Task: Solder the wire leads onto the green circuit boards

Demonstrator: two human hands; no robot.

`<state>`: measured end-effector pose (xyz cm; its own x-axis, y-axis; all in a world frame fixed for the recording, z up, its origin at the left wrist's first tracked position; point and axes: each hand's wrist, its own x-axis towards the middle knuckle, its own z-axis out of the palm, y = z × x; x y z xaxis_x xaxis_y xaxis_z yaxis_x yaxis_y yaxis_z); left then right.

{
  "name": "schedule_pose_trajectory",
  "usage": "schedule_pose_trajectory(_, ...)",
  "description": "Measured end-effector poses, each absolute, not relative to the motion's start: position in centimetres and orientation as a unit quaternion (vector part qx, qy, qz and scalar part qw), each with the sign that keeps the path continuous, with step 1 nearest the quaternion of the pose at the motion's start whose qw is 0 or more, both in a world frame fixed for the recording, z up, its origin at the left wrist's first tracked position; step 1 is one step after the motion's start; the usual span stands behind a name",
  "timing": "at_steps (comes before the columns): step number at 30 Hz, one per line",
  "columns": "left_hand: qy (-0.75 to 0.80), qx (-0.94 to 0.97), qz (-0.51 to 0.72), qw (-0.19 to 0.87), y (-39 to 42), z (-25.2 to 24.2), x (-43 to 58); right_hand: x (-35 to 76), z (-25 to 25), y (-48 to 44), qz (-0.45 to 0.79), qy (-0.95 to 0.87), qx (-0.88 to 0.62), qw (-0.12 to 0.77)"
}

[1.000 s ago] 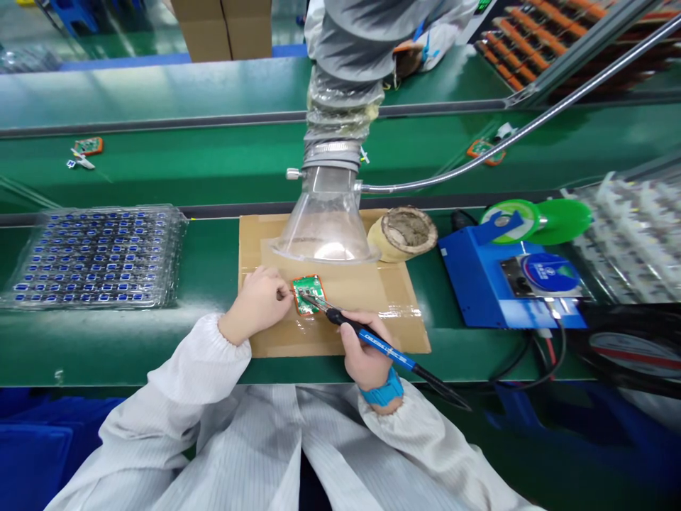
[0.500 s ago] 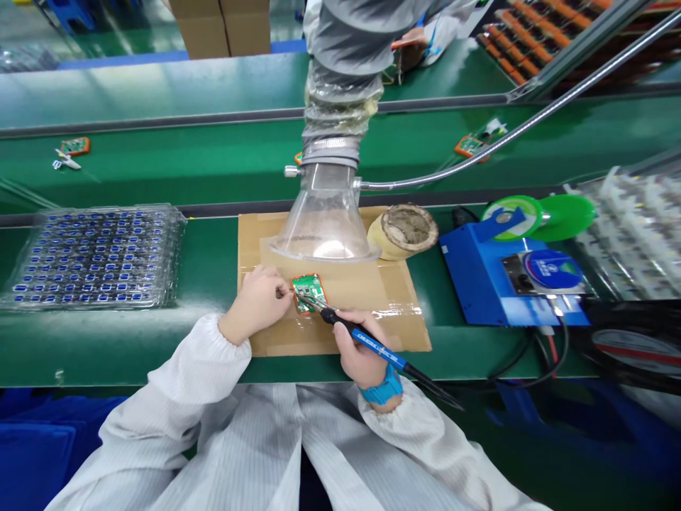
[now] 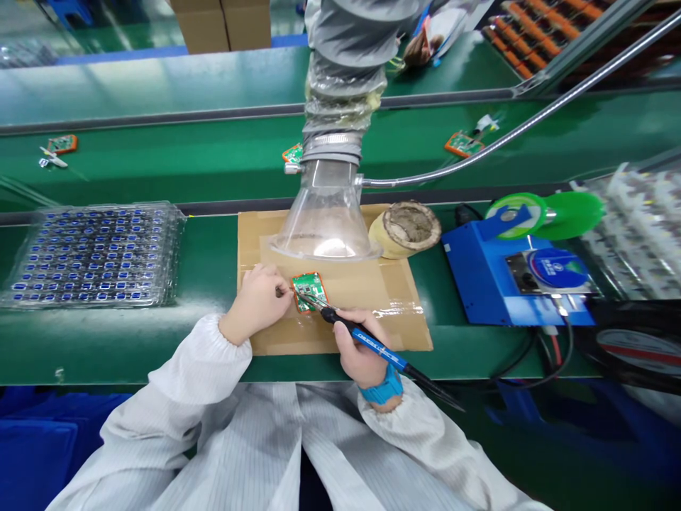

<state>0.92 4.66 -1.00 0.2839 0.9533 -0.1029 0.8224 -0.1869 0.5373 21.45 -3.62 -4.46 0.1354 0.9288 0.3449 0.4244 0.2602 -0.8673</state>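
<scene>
A green circuit board point(image 3: 311, 292) with an orange edge lies on a sheet of cardboard point(image 3: 396, 309). My right hand point(image 3: 364, 349) is wrapped round a blue and black soldering iron point(image 3: 372, 343), its metal tip slanting left over the board. At the board's left edge, the fingers of my left hand point(image 3: 262, 297) are pinched together; what sits between them is too small to make out. Just above the board hangs a clear fume hood point(image 3: 325, 213) on a grey hose.
Clear trays of small blue parts point(image 3: 93, 255) stand left. To the right are a cream pot point(image 3: 407, 231) and a blue solder feeder point(image 3: 468, 273) with a green reel. Beyond, a green belt point(image 3: 186, 160) carries several boards; a co-worker's hand point(image 3: 420, 50) shows farther back.
The boards on the belt have shifted left, and one shows more beside the hose. The co-worker's hand has moved. Both my hands and the soldering iron stay nearly where they were.
</scene>
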Motion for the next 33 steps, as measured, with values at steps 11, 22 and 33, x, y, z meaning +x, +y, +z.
schedule_pose_trajectory(11, 0.582, 0.762, 0.129, 0.251, 4.63, -0.94, 0.91, 21.4, -4.15, -3.54, 0.24, -0.617, -0.546, 0.514)
schedule_pose_trajectory(22, 0.581, 0.765, 0.128, 0.247, 4.66, -1.0, 0.9, 21.34, -3.9, -3.53, 0.244, -0.616, -0.538, 0.52)
schedule_pose_trajectory(33, 0.584, 0.761, 0.127, 0.25, 4.7, -0.96, 0.93, 21.47, -4.24, -3.64, 0.253, -0.616, -0.523, 0.532)
